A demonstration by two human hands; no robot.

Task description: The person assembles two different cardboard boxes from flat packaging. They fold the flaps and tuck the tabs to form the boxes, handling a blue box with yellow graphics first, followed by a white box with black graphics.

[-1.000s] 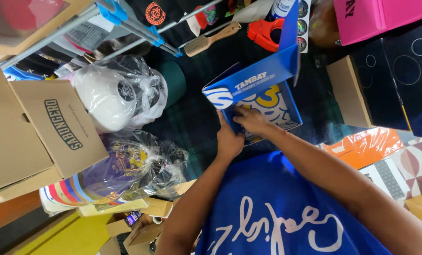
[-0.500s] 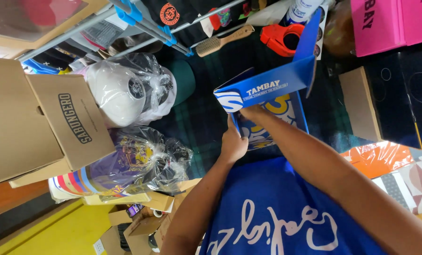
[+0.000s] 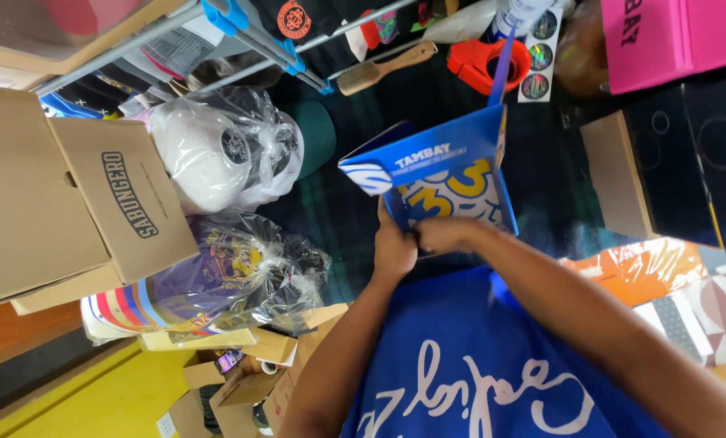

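One blue printed cardboard box [image 3: 448, 182], open and empty, on the dark plaid-covered table; my left hand [image 3: 394, 250] and right hand [image 3: 440, 234] both pinch its near edge. Beyond it: one wooden brush [image 3: 383, 70], one orange tape dispenser [image 3: 486, 65]. Two plastic-bagged caps [image 3: 217, 150] toward the left edge.

single head-worn view, looking steeply down past the wearer's blue shirt [image 3: 493, 381], close on both hands (left hand [image 3: 394, 253], right hand [image 3: 444, 234]) at a blue box [image 3: 452, 174], picture rolled, cluttered dark tabletop [image 3: 541, 170] beyond
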